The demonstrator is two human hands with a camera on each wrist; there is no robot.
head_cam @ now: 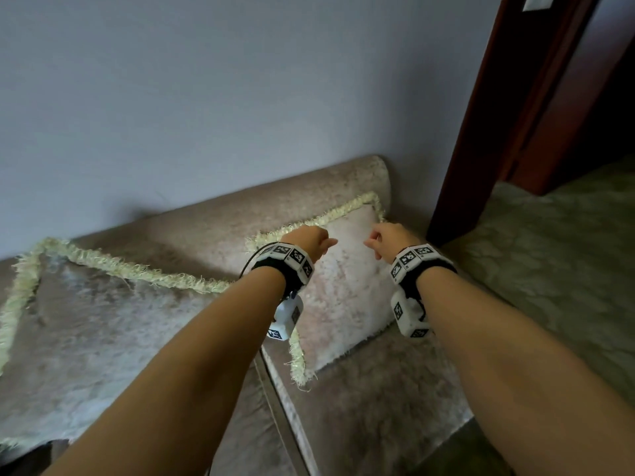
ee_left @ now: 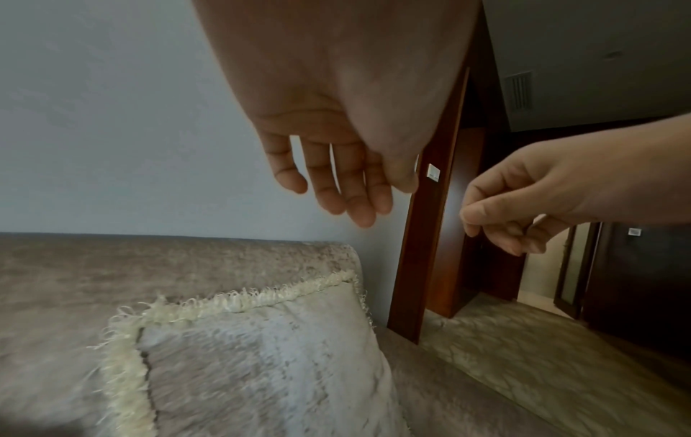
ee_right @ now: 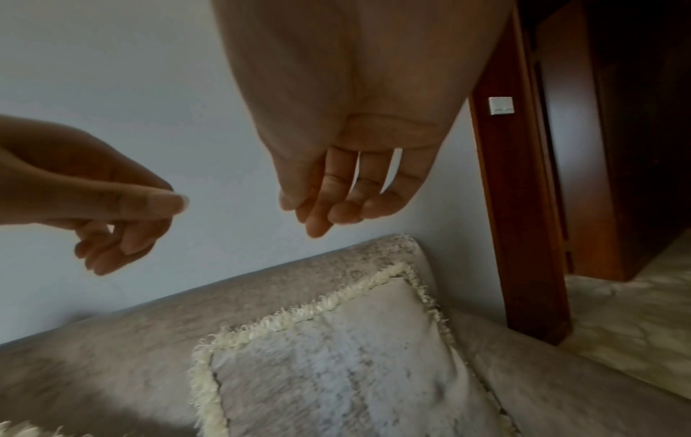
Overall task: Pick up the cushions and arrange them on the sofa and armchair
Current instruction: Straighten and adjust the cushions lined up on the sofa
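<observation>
A pale cushion point(head_cam: 343, 286) point(ee_left: 269, 363) point(ee_right: 348, 372) with a cream fringe leans against the backrest at the right end of the beige sofa point(head_cam: 371, 400). A second fringed cushion point(head_cam: 89, 324) lies to its left on the seat. My left hand point(head_cam: 311, 242) point(ee_left: 336, 189) point(ee_right: 123, 224) and right hand point(head_cam: 386, 240) point(ee_left: 512, 218) point(ee_right: 329, 204) hover side by side just above the right cushion, apart from it. Both hang with loosely curled fingers and hold nothing.
A plain light wall point(head_cam: 206, 97) rises behind the sofa. A dark wooden door frame point(head_cam: 481, 132) with a white switch point(ee_right: 501, 105) stands right of the sofa's end, and patterned carpet point(head_cam: 549, 269) covers the floor on the right.
</observation>
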